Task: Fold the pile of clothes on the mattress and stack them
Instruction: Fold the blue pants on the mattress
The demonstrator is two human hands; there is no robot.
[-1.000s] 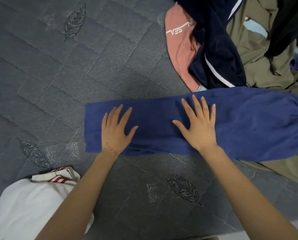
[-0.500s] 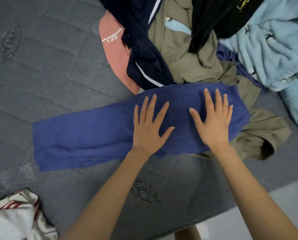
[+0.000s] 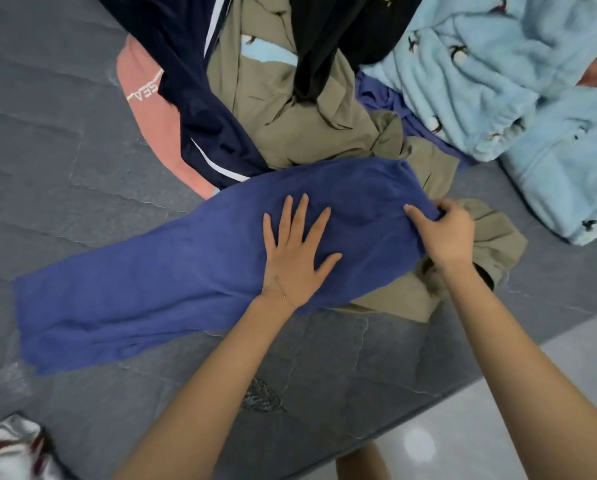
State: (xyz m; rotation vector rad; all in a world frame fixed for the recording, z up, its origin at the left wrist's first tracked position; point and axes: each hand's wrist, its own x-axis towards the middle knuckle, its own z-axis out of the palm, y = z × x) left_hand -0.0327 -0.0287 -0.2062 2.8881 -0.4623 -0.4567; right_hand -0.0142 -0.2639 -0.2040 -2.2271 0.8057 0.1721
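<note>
Pressing left hand (image 3: pixel 295 258) flat, fingers spread, on blue garment (image 3: pixel 151 289) lying across mattress (image 3: pixel 65 133); gripping its end with right hand (image 3: pixel 449 233), fingers apparently curled round the cloth

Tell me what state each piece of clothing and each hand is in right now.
Blue garment, laid out as a long strip, right end over the olive garment.
Left hand, flat, fingers spread, pressing on the blue garment.
Right hand, gripping the blue garment's right end.
Olive garment, crumpled, unfolded.
Navy garment, crumpled, unfolded.
Black garment, draped over the olive garment.
Light blue fleece, rumpled, unfolded.
Pink garment, partly buried under the navy garment.
</note>
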